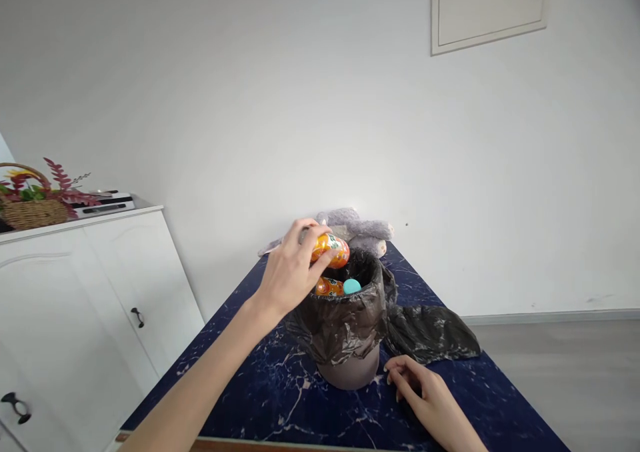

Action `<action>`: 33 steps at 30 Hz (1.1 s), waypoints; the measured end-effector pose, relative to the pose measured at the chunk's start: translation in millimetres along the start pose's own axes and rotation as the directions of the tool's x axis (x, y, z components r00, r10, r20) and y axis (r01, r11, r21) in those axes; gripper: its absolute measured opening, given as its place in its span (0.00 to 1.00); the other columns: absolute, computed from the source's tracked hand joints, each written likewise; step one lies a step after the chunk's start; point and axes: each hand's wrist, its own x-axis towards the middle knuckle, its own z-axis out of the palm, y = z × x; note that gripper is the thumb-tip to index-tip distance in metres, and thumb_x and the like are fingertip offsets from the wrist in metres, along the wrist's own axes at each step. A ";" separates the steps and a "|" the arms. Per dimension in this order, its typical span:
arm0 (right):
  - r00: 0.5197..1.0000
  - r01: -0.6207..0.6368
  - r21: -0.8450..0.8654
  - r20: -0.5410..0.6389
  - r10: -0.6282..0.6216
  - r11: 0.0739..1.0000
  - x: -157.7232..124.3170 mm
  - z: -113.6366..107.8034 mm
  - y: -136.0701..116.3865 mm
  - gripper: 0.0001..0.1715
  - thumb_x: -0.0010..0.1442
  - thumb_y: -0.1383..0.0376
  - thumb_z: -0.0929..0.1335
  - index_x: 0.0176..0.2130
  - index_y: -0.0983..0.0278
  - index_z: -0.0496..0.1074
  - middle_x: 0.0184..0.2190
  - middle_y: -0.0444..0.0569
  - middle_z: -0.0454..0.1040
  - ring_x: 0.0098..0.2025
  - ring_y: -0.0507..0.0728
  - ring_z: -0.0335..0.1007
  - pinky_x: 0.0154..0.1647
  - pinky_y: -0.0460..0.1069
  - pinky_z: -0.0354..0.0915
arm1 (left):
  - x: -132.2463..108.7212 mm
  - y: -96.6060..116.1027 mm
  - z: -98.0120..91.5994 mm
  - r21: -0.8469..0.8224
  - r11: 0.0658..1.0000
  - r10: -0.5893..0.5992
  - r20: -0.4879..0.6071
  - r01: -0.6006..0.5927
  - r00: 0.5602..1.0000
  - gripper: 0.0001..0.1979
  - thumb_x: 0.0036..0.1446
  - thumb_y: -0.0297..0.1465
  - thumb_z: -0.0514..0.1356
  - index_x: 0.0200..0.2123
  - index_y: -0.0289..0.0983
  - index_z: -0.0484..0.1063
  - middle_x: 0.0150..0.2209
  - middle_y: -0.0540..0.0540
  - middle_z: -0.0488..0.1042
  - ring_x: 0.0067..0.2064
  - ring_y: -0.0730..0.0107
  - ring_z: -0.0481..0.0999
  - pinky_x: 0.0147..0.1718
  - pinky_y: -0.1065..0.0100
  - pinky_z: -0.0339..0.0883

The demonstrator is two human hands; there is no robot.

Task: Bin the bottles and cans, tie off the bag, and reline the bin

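My left hand (290, 269) is closed around an orange drink bottle (334, 251), tilted above the mouth of a bin (350, 372). A black plastic bag (345, 329) lines the bin and folds down over its rim. Inside, near the front edge, lie another orange bottle (329, 287) and something with a turquoise round top (352, 286); their lower parts are hidden. To the right of the bin's base, my right hand (417, 389) rests by the tabletop, fingers loosely bent and slightly apart, holding nothing.
The bin stands on a dark blue marbled table (280, 399). Another black plastic bag (433, 335) lies right of it, and a grey plush toy (367, 229) lies behind against the wall. At left, a white cabinet (95, 305) carries a wicker flower basket (35, 212).
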 end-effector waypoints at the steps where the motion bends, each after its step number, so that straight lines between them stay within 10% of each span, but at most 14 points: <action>1: 1.000 0.000 0.002 0.000 0.000 1.000 0.0 -0.2 -0.8 0.26 0.72 0.44 0.61 0.45 0.61 0.74 0.28 0.47 0.76 0.32 0.59 0.75 0.34 0.48 0.66 | -2.1 -0.4 5.1 -0.042 0.999 -0.018 0.068 0.021 0.997 0.18 0.73 0.41 0.55 0.62 0.46 0.64 0.61 0.40 0.69 0.52 0.54 0.80 0.43 0.55 0.79; 8: 1.000 -0.006 0.019 0.000 0.006 1.000 -0.7 -2.2 -5.1 0.26 0.71 0.44 0.61 0.46 0.60 0.75 0.29 0.48 0.77 0.33 0.59 0.75 0.35 0.49 0.67 | -23.7 -21.1 -3.3 -0.184 0.952 -0.224 0.133 0.246 0.966 0.21 0.76 0.46 0.44 0.63 0.44 0.60 0.63 0.39 0.67 0.60 0.54 0.76 0.57 0.51 0.71; 12: 1.000 -0.021 0.016 0.007 0.021 1.000 -0.6 -1.0 -3.6 0.28 0.71 0.42 0.61 0.46 0.60 0.75 0.29 0.48 0.77 0.32 0.59 0.75 0.34 0.49 0.67 | -50.1 -53.6 -1.5 -0.215 0.850 -0.449 0.185 0.481 0.874 0.24 0.75 0.51 0.44 0.59 0.43 0.65 0.61 0.39 0.70 0.61 0.52 0.75 0.59 0.52 0.67; 17: 0.997 -0.065 0.313 -0.008 0.072 0.947 7.6 -2.8 -6.7 0.32 0.63 0.37 0.69 0.46 0.61 0.76 0.34 0.49 0.79 0.33 0.59 0.77 0.36 0.51 0.71 | -112.2 -90.0 28.2 -0.308 0.350 -0.709 0.530 0.885 0.465 0.36 0.63 0.63 0.52 0.56 0.37 0.67 0.52 0.33 0.78 0.53 0.44 0.80 0.53 0.50 0.71; 21: 0.963 -0.228 0.693 0.058 0.262 0.684 28.9 -23.7 -30.1 0.37 0.59 0.41 0.75 0.57 0.59 0.73 0.49 0.53 0.80 0.48 0.63 0.81 0.48 0.55 0.77 | -149.9 -91.6 49.0 -0.364 -0.151 -0.447 0.854 0.919 0.265 0.42 0.60 0.65 0.56 0.55 0.32 0.69 0.45 0.30 0.81 0.45 0.45 0.84 0.47 0.52 0.75; 25: 0.936 -0.307 0.830 0.175 0.304 0.466 63.5 -57.5 -69.0 0.28 0.58 0.47 0.78 0.50 0.58 0.76 0.43 0.50 0.82 0.43 0.60 0.82 0.49 0.55 0.79 | -133.8 -82.8 50.0 -0.464 -0.542 -0.311 0.885 0.701 0.345 0.31 0.67 0.53 0.60 0.55 0.30 0.68 0.45 0.33 0.81 0.44 0.54 0.85 0.50 0.58 0.75; 33: 0.983 -0.120 0.807 0.015 0.183 0.578 120.6 -108.7 -142.1 0.09 0.56 0.70 0.77 0.38 0.63 0.78 0.33 0.47 0.83 0.30 0.53 0.77 0.31 0.45 0.76 | -52.4 -70.7 22.9 -0.726 -0.400 -0.567 0.675 0.559 0.472 0.13 0.54 0.24 0.72 0.43 0.36 0.77 0.37 0.46 0.83 0.32 0.69 0.81 0.32 0.71 0.74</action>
